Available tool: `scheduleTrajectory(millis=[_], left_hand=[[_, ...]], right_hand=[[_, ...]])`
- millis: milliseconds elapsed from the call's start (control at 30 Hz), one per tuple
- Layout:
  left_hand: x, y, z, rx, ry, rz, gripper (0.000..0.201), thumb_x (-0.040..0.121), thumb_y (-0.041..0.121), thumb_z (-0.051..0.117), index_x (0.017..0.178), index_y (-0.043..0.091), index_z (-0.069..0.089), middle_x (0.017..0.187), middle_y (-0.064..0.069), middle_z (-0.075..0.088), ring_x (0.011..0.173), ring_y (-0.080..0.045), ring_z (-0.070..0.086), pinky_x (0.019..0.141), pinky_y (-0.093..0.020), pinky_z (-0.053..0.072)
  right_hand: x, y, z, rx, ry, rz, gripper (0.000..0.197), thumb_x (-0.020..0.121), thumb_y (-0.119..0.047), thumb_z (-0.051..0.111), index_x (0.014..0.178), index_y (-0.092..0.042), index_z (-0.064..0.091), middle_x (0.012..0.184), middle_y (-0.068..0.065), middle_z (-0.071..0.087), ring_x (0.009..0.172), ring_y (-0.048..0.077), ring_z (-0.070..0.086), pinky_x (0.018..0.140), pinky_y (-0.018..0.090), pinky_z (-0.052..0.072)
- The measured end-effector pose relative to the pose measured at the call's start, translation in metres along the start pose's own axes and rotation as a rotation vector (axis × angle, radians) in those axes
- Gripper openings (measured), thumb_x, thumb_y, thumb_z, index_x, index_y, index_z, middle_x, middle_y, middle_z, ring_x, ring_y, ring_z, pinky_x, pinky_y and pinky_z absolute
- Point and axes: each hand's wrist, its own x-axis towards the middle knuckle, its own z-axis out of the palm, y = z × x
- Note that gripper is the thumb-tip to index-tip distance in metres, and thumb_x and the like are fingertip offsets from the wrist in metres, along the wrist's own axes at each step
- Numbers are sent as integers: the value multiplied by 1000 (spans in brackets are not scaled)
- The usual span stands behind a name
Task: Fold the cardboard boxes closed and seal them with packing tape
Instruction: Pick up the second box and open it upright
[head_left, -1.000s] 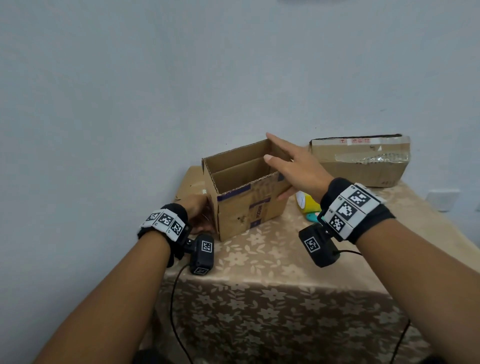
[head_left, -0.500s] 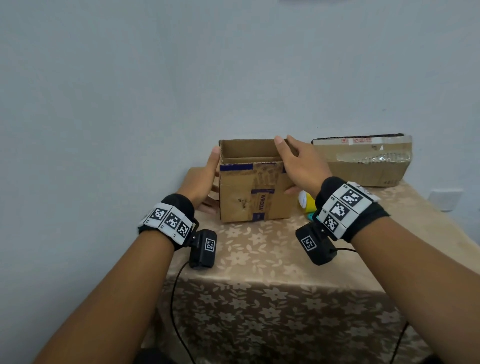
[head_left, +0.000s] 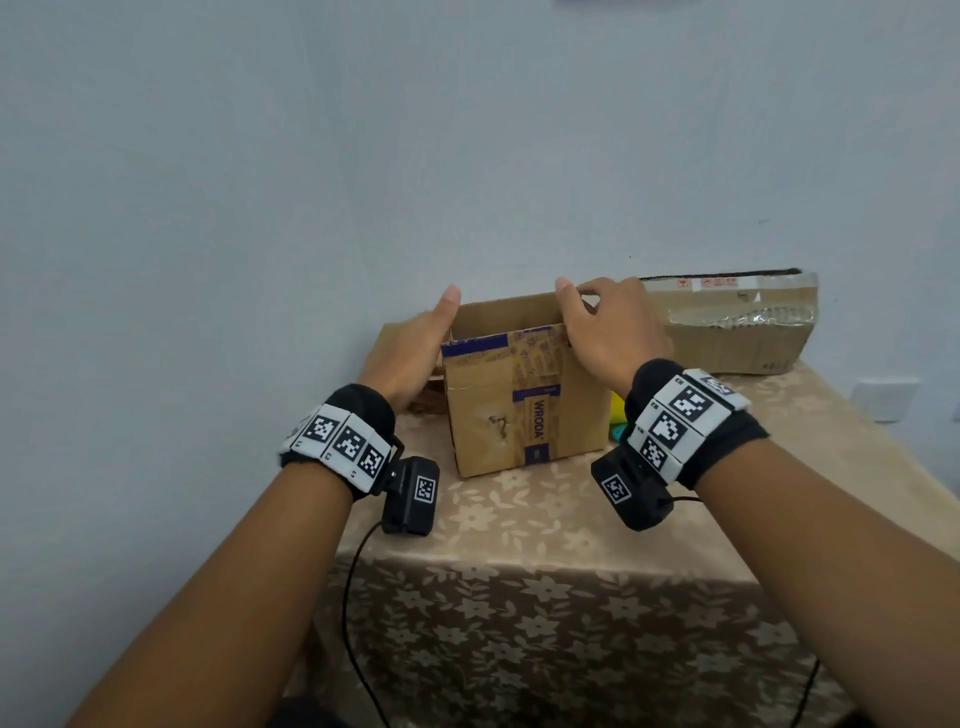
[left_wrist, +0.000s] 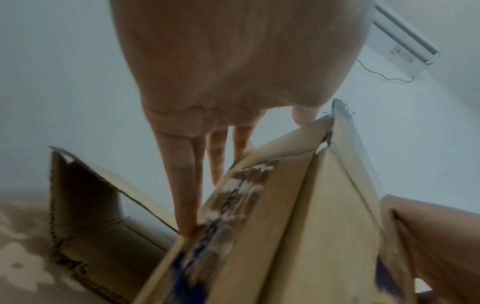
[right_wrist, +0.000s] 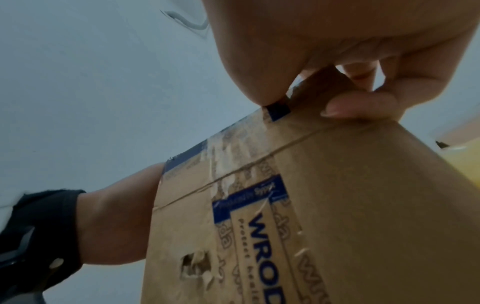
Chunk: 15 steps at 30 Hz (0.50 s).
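An open cardboard box (head_left: 524, 405) with blue "WRODA" tape stands upright at the table's middle, its top flaps up. My left hand (head_left: 415, 348) lies flat against the box's left side; in the left wrist view its fingers (left_wrist: 182, 185) are straight along the left flap (left_wrist: 272, 148), and the thumb touches the top edge. My right hand (head_left: 605, 325) grips the box's upper right corner. In the right wrist view the right hand's fingers (right_wrist: 361, 105) curl over the right flap (right_wrist: 322, 86).
A second, taped cardboard box (head_left: 737, 327) stands at the back right against the wall. A yellow and teal object (head_left: 616, 418) lies behind the open box. Loose cardboard (left_wrist: 85, 205) lies at its left. The table's front edge (head_left: 519, 558) is near my wrists.
The box has turned from a slanted stance to face me squarely. My left hand rose from the table to the box's left side, and my right hand curled over its right top corner.
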Motion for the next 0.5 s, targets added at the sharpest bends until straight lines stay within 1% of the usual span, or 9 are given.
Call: scheduleTrajectory(millis=[67,133,200,267,300,333,400,433,500], left_hand=[[1,3,1,-36,97,65,77,90,83,31,134,23,50,127,5,61,117,-15,58,103,-40,43],[3,0,3,-73,202,76,58,95,68,48,126,19,44,108,6,58,99,-10,59,87,-34,48],[5,-3,4,-36,230,75,50,93,64,56,107,16,48,92,5,56,82,-10,57,78,-32,50],[8,-6,5,-3,191,84,51,93,66,54,83,16,53,77,2,59,73,-15,57,79,-36,53],[9,-7,4,-18,166,87,57,93,68,50,75,15,56,72,1,62,71,-16,60,83,-40,55],[8,-6,4,-38,144,76,65,94,72,44,72,12,60,73,0,68,74,-17,64,89,-44,55],[7,-4,4,-73,105,14,85,92,80,28,77,10,73,89,0,76,91,-13,66,97,-43,46],[6,-3,3,-110,81,-21,91,87,86,22,83,14,78,98,2,76,99,-13,65,102,-44,42],[7,-2,3,-171,41,-40,100,70,101,21,92,21,77,109,2,74,111,-18,63,109,-52,40]], right_hand=[[-2,1,0,22,25,-14,57,100,-69,35,128,-27,62,123,2,61,109,23,60,87,42,49],[-5,1,2,50,18,-26,57,100,-71,32,122,-27,62,111,-3,63,103,20,60,84,40,46],[-8,-1,4,68,-19,-50,62,100,-72,28,118,-24,64,103,-7,63,98,17,60,83,39,46],[-9,0,6,105,-60,-69,67,98,-75,27,118,-23,64,102,-8,66,98,16,63,89,42,51],[-8,1,7,142,-74,-66,68,97,-77,29,119,-24,64,102,-7,68,99,16,64,92,45,52],[-6,2,8,184,-83,-58,68,95,-79,32,121,-24,62,101,-7,69,99,16,64,95,48,53],[-2,5,8,242,-96,-38,68,93,-79,39,128,-25,57,100,-5,69,102,17,64,97,50,52],[-1,6,8,253,-100,-32,72,91,-80,43,136,-24,51,103,-3,68,105,18,63,98,50,52],[1,9,9,252,-89,-33,88,86,-84,46,150,-25,36,108,2,67,110,22,62,100,49,51]])
